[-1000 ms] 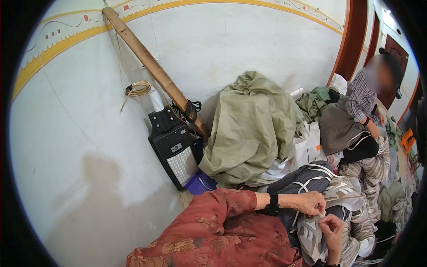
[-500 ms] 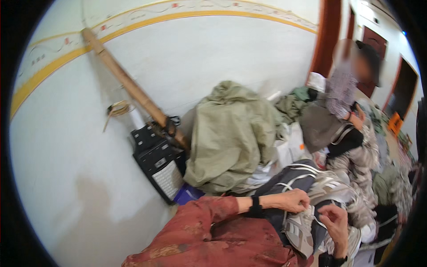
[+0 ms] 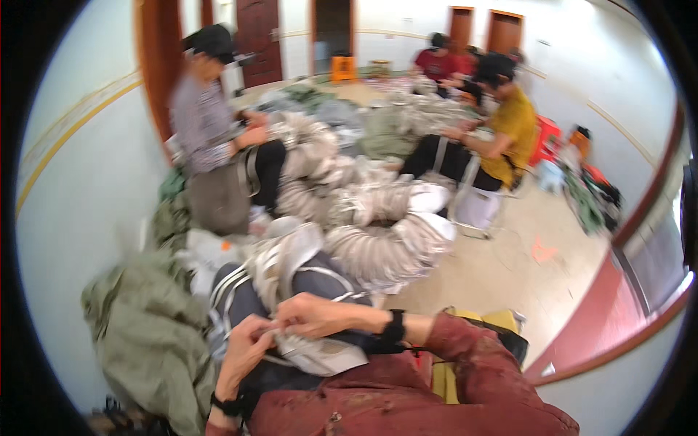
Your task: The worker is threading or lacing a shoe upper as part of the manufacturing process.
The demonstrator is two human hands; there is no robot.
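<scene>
Low over my lap, my left hand (image 3: 246,345) and my right hand (image 3: 311,317) meet with fingertips pinched together. Between them is the edge of a beige and white shoe upper (image 3: 326,354), which lies across my dark trousers. Whether a lace or thread is also in the fingers is too blurred to tell. Just beyond my hands, more shoe uppers (image 3: 267,270) are draped over my knee, apart from the fingers. A long curving row of nested shoe uppers (image 3: 392,247) covers the floor ahead.
A green cloth sack (image 3: 145,327) is heaped at my left by the wall. One person (image 3: 207,116) sits ahead left and another in yellow (image 3: 515,131) ahead right, both handling uppers. Others sit farther back. A yellow item (image 3: 502,320) lies beside my right elbow.
The view has swung right, from the wall corner to the whole room. My right hand, earlier apart from the left with fingers loosely curled, now pinches the shoe upper beside it.
</scene>
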